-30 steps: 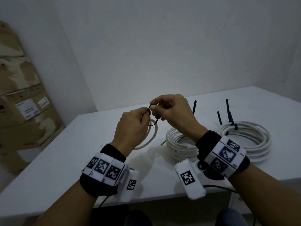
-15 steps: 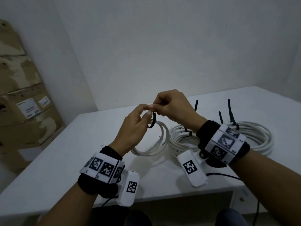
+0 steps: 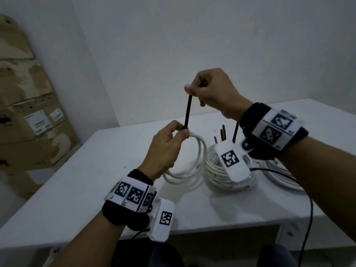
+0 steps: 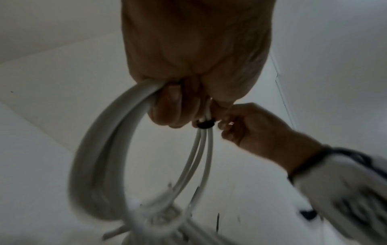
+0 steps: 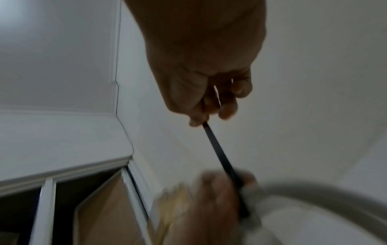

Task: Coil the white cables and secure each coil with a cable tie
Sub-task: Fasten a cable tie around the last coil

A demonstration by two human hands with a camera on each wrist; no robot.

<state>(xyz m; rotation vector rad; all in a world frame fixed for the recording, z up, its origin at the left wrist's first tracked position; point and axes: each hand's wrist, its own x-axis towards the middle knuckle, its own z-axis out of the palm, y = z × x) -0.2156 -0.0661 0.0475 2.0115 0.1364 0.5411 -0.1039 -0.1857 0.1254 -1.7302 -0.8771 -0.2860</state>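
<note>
1. From the head view I see my left hand (image 3: 165,143) raised above the white tabletop (image 3: 81,182), its grip clamped on the top of a small white cable coil (image 3: 194,157). The coil hangs from that grip, and its lower loops reach down to the tabletop.
2. My right hand (image 3: 210,91) sits above and to the right of the left grip. Its grip is pinched shut on the free end of a black cable tie (image 3: 187,110). The tie runs straight down from the right grip to the left one.
3. The left wrist view shows what the head view hides: the tie's black loop (image 4: 206,124) is drawn snug round three white strands just beyond my left fingertips (image 4: 167,106). The rest of the coil (image 4: 104,149) curves away below the palm.
4. The right wrist view shows the tie as a taut flat black strap (image 5: 222,159) leaving my right thumb and forefinger and ending at the blurred left hand (image 5: 211,203).
5. Only the head view shows the surroundings. To the right of the left grip and below my right wrist lies a second white coil (image 3: 215,170) with black tie tails (image 3: 223,132) standing up. A third coil (image 3: 279,178) lies further right, mostly hidden by my right forearm.
6. Stacked cardboard boxes (image 3: 25,105) stand against the wall, far to the left of both grips.
</note>
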